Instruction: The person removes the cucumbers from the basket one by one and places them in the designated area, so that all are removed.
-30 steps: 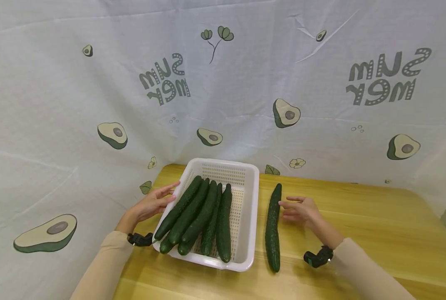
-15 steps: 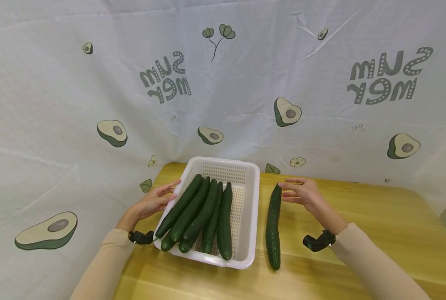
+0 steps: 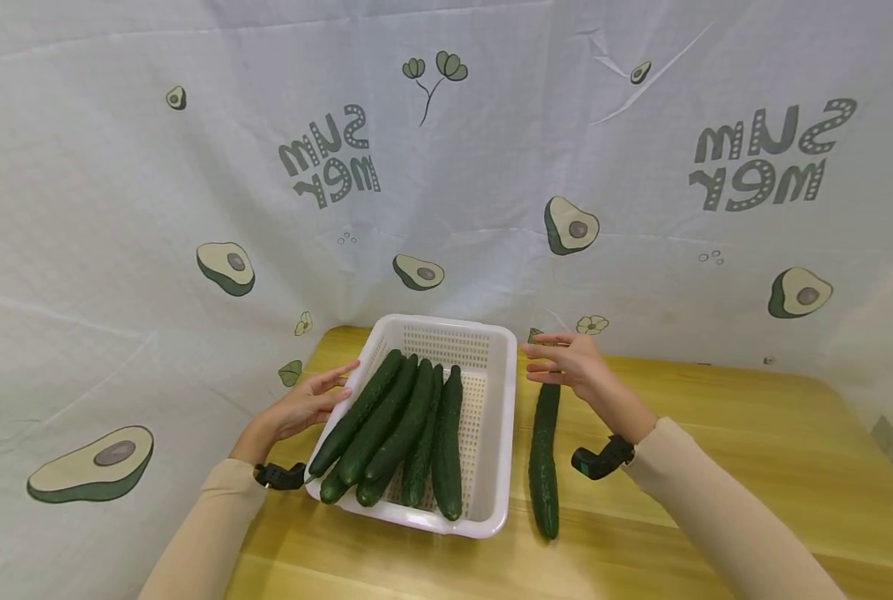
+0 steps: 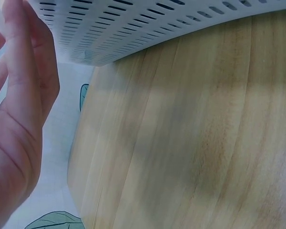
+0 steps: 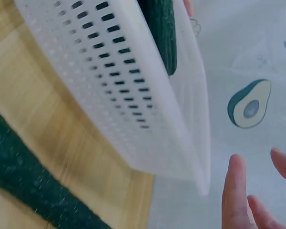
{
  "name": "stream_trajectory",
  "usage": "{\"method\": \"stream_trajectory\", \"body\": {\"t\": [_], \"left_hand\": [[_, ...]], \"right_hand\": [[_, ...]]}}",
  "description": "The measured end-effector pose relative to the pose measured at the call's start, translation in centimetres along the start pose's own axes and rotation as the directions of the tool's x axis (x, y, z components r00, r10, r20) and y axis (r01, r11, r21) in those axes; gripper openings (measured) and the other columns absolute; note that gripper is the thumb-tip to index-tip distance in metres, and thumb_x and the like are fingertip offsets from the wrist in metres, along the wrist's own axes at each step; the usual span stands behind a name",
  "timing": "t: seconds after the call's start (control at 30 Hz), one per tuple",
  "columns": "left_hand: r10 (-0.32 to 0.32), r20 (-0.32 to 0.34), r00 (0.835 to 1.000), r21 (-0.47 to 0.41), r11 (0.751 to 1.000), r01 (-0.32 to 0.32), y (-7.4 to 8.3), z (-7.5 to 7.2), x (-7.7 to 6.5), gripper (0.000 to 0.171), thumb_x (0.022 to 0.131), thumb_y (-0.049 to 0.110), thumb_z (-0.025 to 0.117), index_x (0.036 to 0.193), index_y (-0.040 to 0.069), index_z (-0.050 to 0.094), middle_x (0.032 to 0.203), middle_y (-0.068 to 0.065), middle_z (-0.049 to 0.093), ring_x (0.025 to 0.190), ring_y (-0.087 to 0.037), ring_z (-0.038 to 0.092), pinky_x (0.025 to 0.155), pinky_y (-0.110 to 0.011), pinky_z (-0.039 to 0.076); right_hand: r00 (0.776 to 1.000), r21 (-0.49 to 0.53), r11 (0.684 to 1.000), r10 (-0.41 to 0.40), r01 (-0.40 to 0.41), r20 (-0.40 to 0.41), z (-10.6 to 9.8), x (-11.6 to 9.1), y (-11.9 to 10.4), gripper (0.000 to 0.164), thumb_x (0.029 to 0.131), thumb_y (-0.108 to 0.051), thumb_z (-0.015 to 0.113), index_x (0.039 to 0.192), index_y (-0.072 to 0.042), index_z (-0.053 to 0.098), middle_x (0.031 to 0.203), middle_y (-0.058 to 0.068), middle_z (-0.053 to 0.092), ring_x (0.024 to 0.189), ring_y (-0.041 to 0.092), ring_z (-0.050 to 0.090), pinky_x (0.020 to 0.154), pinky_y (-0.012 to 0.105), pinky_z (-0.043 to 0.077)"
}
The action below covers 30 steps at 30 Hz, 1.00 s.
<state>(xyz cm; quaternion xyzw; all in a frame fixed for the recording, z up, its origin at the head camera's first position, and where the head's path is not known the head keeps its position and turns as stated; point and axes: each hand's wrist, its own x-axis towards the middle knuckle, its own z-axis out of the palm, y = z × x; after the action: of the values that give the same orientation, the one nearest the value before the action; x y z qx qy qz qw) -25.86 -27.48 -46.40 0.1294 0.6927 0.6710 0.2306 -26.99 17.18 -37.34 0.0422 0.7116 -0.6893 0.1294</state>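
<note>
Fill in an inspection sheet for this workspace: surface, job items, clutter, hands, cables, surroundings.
Surface: wood-grain table, seen partly in shadow in the left wrist view.
Job items: white perforated plastic basket with several cucumbers lying lengthwise, mostly toward its left side; one loose cucumber on the table, right of the basket and apart from it.
Clutter: nothing seen.
Hands: left hand at the basket's left rim; right hand over the loose cucumber's far end, holding nothing.
Cables: nothing seen.
Surroundings: whitish cloth behind and left, printed with avocados and mirrored "summer" lettering.
</note>
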Motion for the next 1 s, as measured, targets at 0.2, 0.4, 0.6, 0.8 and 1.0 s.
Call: {"method": "stream_trajectory", "body": {"t": [0.2,0.4,0.6,0.8,1.0], "left_hand": [[0.003,0.005,1.000,0.000,1.000,-0.003,0.1,0.0,0.0,0.063,0.105,0.011,0.052,0.161,0.016,0.021,0.137,-0.015,0.041,0.101,-0.018,0.063,0.080,-0.034,0.058],[0.001,0.003,1.000,0.007,1.000,-0.001,0.2,0.2,-0.2,0.063,0.105,0.011,0.052,0.160,0.016,0.021,0.137,-0.016,0.041,0.102,-0.018,0.062,0.081,-0.034,0.058],[0.006,0.006,1.000,0.000,1.000,-0.006,0.3,0.3,-0.3,0.063,0.106,0.010,0.051,0.160,0.015,0.021,0.141,-0.019,0.039,0.102,-0.019,0.062,0.081,-0.035,0.058],[0.002,0.016,1.000,-0.010,1.000,-0.002,0.3,0.4,-0.3,0.064,0.106,0.011,0.051,0.161,0.015,0.019,0.147,-0.022,0.037,0.103,-0.018,0.063,0.082,-0.036,0.058],[0.004,0.020,1.000,-0.010,1.000,-0.004,0.2,0.3,-0.3,0.064,0.106,0.013,0.051,0.161,0.016,0.019,0.148,-0.022,0.036,0.101,-0.017,0.063,0.081,-0.034,0.058]], "right_hand": [[1.000,0.032,0.999,0.007,-0.007,0.016,2.4,0.7,-0.7,0.061,0.093,-0.012,0.072,0.143,0.010,0.045,0.124,0.025,0.060,0.090,0.028,0.071,0.079,0.037,0.059],[0.999,0.078,0.997,0.008,-0.011,0.035,4.8,1.4,-1.0,0.058,0.095,-0.009,0.069,0.143,0.011,0.043,0.136,0.033,0.051,0.097,0.035,0.069,0.077,0.037,0.059],[1.000,0.103,0.994,0.026,-0.026,0.006,6.8,2.0,-0.6,0.051,0.093,-0.007,0.071,0.137,0.010,0.051,0.126,0.029,0.060,0.093,0.035,0.071,0.073,0.038,0.060],[0.998,0.115,0.992,0.057,-0.055,-0.016,7.8,2.5,0.4,0.048,0.093,-0.007,0.072,0.134,0.010,0.054,0.129,0.031,0.058,0.090,0.034,0.071,0.073,0.039,0.060],[0.997,0.128,0.990,0.069,-0.064,-0.034,8.5,2.7,1.4,0.047,0.094,-0.009,0.071,0.133,0.010,0.055,0.128,0.031,0.058,0.096,0.037,0.070,0.078,0.043,0.058]]}}
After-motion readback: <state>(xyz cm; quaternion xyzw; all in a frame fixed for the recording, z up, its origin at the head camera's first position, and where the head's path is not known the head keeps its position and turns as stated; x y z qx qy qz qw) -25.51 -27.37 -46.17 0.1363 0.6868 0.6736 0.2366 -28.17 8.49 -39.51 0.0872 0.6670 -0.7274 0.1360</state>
